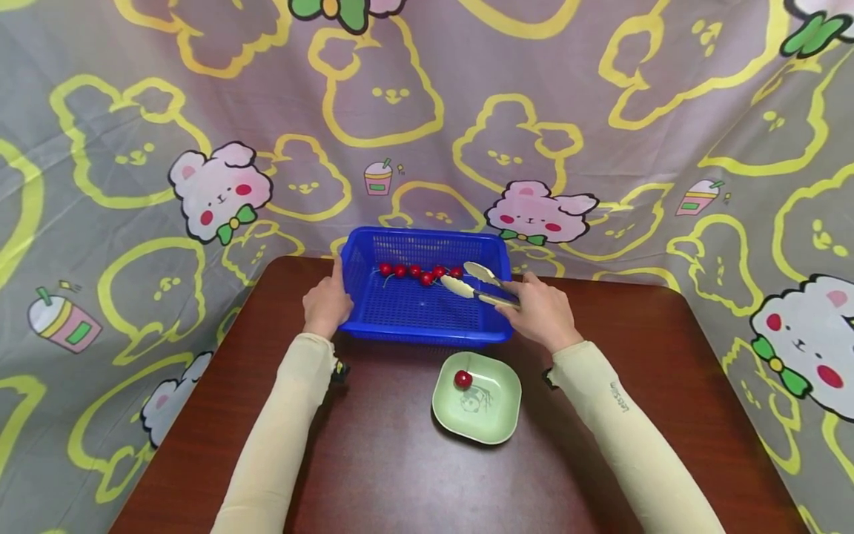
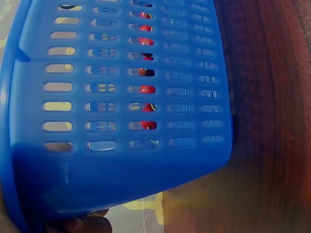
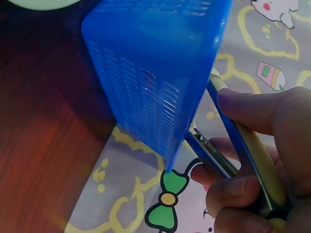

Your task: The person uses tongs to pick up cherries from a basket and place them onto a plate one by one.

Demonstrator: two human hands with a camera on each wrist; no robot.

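A blue plastic basket [image 1: 420,326] with slotted walls stands on the table, several red cherries [image 1: 415,271] in a row along its far side. My left hand [image 1: 327,305] grips the basket's left rim; fingertips curl under that rim in the left wrist view. With my right hand [image 1: 543,310] I hold a pair of tongs [image 1: 494,299] over the basket's right rim. The tips of the tongs are spread apart above the basket, near the rightmost cherries, with nothing between them. Closer to me, one cherry [image 1: 463,379] lies in a pale green dish [image 1: 503,419].
The brown wooden table [image 1: 373,460] ends at a patterned curtain [image 1: 400,96] behind the basket. That curtain also hangs along both sides. The green dish sits just in front of the basket, between my forearms.
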